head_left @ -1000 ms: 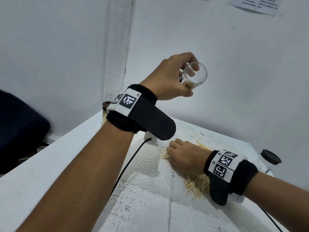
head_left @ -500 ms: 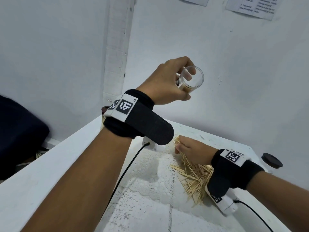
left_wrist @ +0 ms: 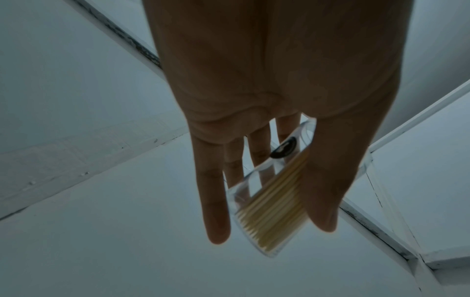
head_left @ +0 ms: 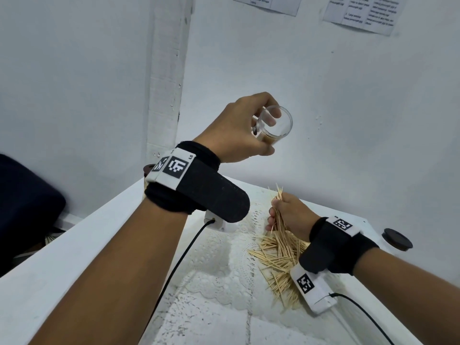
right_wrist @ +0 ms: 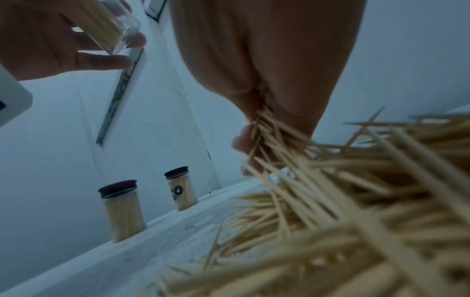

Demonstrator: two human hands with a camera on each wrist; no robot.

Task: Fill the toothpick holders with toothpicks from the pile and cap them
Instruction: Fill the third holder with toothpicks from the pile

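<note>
The table [head_left: 74, 257] is white, with a lace mat [head_left: 219, 260] on it and the pile [head_left: 278, 257] of toothpicks spread at its right. The left hand [head_left: 236, 133] is raised well above the table, fingers and thumb wrapped round a clear holder [head_left: 272, 125] tilted on its side, open mouth toward the head camera, part filled with toothpicks. The right hand [head_left: 290, 214] sits low, just above the pile, fist closed on a bunch [head_left: 277, 212] of toothpicks whose ends stick out above and below it. Two capped holders [right_wrist: 122, 209] stand full at the table's far left. A dark cap [head_left: 397, 239] lies at the right edge.
</note>
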